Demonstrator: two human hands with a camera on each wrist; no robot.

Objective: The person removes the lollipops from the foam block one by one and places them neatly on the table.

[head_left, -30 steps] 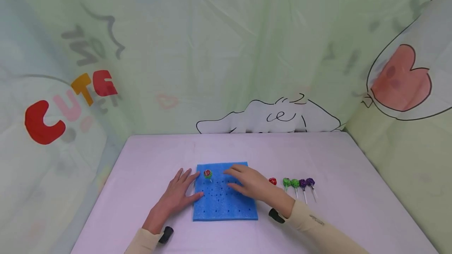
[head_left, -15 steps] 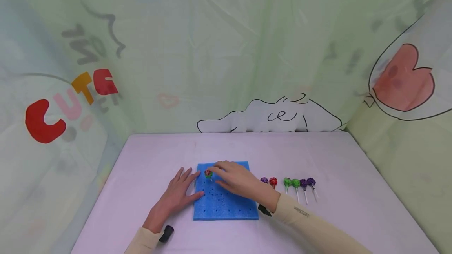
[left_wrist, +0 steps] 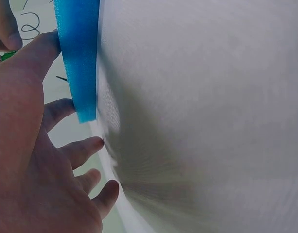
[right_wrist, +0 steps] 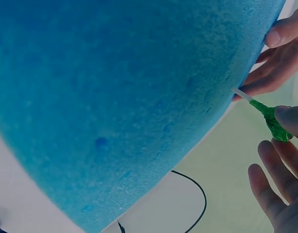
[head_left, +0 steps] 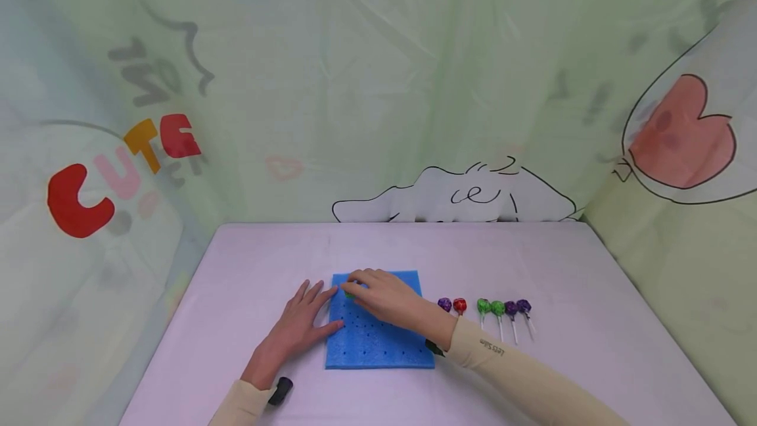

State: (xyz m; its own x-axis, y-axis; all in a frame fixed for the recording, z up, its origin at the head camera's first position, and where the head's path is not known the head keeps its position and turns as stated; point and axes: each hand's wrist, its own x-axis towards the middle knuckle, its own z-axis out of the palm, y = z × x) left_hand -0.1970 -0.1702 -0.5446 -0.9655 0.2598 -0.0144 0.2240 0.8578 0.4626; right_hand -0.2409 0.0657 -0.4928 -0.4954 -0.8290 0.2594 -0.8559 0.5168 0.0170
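Note:
A blue foam board [head_left: 367, 354], dotted with small holes, lies on the table. At its far left corner a lollipop in a green wrapper [right_wrist: 271, 116] stands with its white stick in the foam. My right hand [head_left: 387, 300] pinches the lollipop's head between thumb and fingers, which mostly hides it in the head view. My left hand [head_left: 294, 332] is spread at the board's left side. In the left wrist view its thumb and a finger touch the foam's edge, and the other fingertips rest near or on the tabletop.
Right of the board lies a row of lollipops: a purple one [head_left: 444, 305], a red one [head_left: 459, 306], two green ones [head_left: 498, 308] and two dark purple ones [head_left: 524, 306]. Printed cloth [head_left: 284, 117] closes in the pinkish table [head_left: 284, 248] at the back and sides.
My right hand has moved left across the board and has taken hold of the standing lollipop's head. The purple lollipop at the row's left end has come into view. My left hand stays put.

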